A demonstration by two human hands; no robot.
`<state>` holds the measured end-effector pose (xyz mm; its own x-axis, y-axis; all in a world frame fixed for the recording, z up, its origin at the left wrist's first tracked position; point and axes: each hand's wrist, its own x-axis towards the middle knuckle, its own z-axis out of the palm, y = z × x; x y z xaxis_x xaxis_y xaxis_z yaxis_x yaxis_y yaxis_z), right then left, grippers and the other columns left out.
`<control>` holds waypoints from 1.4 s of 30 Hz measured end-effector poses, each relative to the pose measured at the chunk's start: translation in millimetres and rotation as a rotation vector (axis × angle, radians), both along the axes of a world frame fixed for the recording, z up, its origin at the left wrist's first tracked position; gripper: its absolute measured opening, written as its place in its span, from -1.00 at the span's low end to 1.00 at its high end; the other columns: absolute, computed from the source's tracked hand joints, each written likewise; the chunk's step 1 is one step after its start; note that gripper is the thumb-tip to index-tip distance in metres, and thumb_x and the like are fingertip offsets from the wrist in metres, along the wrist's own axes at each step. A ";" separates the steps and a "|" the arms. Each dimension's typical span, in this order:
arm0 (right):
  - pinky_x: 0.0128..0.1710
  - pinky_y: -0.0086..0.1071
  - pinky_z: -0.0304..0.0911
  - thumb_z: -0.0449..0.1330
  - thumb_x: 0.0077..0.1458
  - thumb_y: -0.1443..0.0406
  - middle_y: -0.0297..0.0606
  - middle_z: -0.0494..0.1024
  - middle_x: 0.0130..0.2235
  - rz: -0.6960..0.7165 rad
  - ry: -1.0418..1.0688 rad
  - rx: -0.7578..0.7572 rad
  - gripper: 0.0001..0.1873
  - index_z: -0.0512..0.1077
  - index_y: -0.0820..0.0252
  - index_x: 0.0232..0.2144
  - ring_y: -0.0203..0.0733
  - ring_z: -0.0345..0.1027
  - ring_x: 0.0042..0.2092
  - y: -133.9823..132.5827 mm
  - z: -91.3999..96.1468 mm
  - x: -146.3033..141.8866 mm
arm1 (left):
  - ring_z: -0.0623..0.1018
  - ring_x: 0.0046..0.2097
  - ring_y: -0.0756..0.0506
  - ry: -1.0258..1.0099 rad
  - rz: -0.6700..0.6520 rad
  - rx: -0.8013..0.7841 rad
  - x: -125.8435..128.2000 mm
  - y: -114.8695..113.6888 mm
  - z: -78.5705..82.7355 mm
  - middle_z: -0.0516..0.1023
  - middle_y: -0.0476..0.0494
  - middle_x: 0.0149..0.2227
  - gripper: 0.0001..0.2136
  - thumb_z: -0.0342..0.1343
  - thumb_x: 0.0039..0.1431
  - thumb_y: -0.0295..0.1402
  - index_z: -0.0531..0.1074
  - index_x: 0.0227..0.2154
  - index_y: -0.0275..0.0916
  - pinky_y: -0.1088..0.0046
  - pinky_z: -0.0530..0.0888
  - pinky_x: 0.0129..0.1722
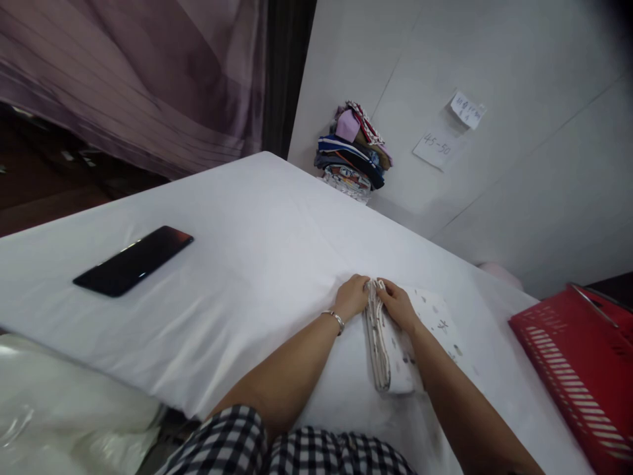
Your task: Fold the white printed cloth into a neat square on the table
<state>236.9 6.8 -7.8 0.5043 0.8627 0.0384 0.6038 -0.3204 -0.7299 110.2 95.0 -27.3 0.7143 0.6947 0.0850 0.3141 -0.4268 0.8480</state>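
Observation:
A white cloth with small dark prints [380, 349] lies folded in a narrow stack of layers on the white-covered table [257, 218]. My left hand [352, 295] grips the far end of the fold from the left, a bracelet on its wrist. Opposite it, my right hand [397, 305] pinches the same end from the right, its fingertips on the top layers. Between the two hands the folded edges stand upright. More printed white fabric [438, 320] lies flat to the right of my right hand and partly behind its forearm.
A black tablet [133, 260] lies on the table at left. A red plastic basket [568, 356] stands at the right edge. Folded clothes [351, 152] are stacked by the wall, near paper notes [438, 146]. Clear plastic wrapping [64, 409] is at lower left.

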 end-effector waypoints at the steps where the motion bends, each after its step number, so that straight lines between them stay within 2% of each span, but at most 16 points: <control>1: -0.20 -0.33 0.24 0.09 -0.03 0.18 -0.33 0.51 -0.31 -0.003 -0.007 -0.024 -0.56 0.37 0.14 -0.06 -0.21 0.35 -0.27 1.4 0.8 2.1 | 0.39 -0.04 -0.08 0.003 -0.008 0.010 -0.1 0.0 0.0 0.39 -0.14 -0.03 -0.67 -0.10 0.11 -0.43 0.34 -0.05 -0.19 0.43 0.28 -0.03; 3: -0.38 -0.38 0.25 0.11 -0.06 0.20 -0.37 0.49 -0.43 -0.012 0.013 -0.093 -0.47 0.31 0.15 0.01 -0.26 0.32 -0.42 4.8 4.4 4.8 | 0.37 -0.01 -0.09 0.019 -0.018 0.018 -0.4 -0.1 0.2 0.35 -0.13 0.02 -0.64 -0.10 0.10 -0.45 0.31 -0.01 -0.19 0.43 0.27 -0.01; 5: -0.57 -0.44 0.17 0.11 -0.08 0.22 -0.43 0.43 -0.55 0.001 0.082 -0.167 -0.44 0.29 0.18 0.03 -0.32 0.22 -0.58 8.1 10.2 4.6 | 0.36 0.00 -0.09 0.035 -0.032 0.020 -0.5 -0.1 0.4 0.33 -0.12 0.03 -0.63 -0.10 0.10 -0.46 0.31 -0.01 -0.17 0.44 0.27 0.00; 9: -0.72 -0.51 0.02 0.12 -0.11 0.23 -0.48 0.36 -0.63 0.006 0.280 -0.194 -0.51 0.35 0.18 -0.06 -0.39 0.10 -0.69 8.8 20.6 -0.4 | 0.39 -0.03 -0.08 0.025 -0.048 0.046 0.3 0.3 -1.1 0.35 -0.10 -0.01 -0.68 -0.10 0.11 -0.44 0.34 -0.07 -0.14 0.45 0.29 -0.05; 16: -0.70 -0.53 0.03 0.14 -0.08 0.18 -0.52 0.32 -0.62 -0.002 0.387 -0.063 -0.55 0.32 0.14 -0.09 -0.41 0.12 -0.66 -3.1 17.5 -1.1 | 0.42 -0.10 -0.06 0.012 -0.077 0.079 0.7 0.3 -0.4 0.37 -0.09 -0.07 -0.73 -0.14 0.17 -0.32 0.37 -0.13 -0.13 0.46 0.32 -0.12; 25: -0.73 -0.56 0.01 0.15 -0.09 0.17 -0.54 0.30 -0.63 0.047 0.438 -0.048 -0.63 0.27 0.14 -0.20 -0.43 0.12 -0.68 -1.9 17.5 0.6 | 0.42 -0.11 -0.04 0.012 -0.055 0.047 -1.0 -1.5 4.6 0.34 -0.06 -0.03 -0.75 -0.12 0.16 -0.35 0.36 -0.14 -0.14 0.47 0.32 -0.12; 31: -0.72 -0.56 0.07 0.16 -0.09 0.13 -0.53 0.33 -0.63 0.056 0.426 -0.089 -0.64 0.26 0.14 -0.23 -0.41 0.18 -0.68 -1.5 21.3 2.2 | 0.41 -0.10 -0.05 0.070 -0.046 0.072 0.9 -1.5 4.2 0.34 -0.10 -0.04 -0.77 -0.13 0.18 -0.32 0.33 -0.16 -0.19 0.47 0.33 -0.15; 38: -0.73 -0.53 0.12 0.07 0.03 0.04 -0.46 0.37 -0.63 0.030 0.442 -0.188 -0.46 0.20 0.14 0.02 -0.36 0.24 -0.67 4.8 30.5 4.7 | 0.43 -0.12 -0.07 0.056 -0.031 0.091 0.0 -2.2 6.5 0.37 -0.08 -0.09 -0.80 -0.12 0.16 -0.30 0.32 -0.20 -0.17 0.43 0.34 -0.19; 42: -0.74 -0.54 0.11 0.08 0.02 0.04 -0.45 0.35 -0.66 0.058 0.433 -0.241 -0.57 0.31 0.18 -0.13 -0.37 0.24 -0.68 7.9 31.7 6.4 | 0.43 -0.13 -0.07 0.024 -0.023 0.067 0.3 -2.5 5.0 0.38 -0.09 -0.10 -0.80 -0.10 0.14 -0.30 0.32 -0.21 -0.18 0.44 0.33 -0.19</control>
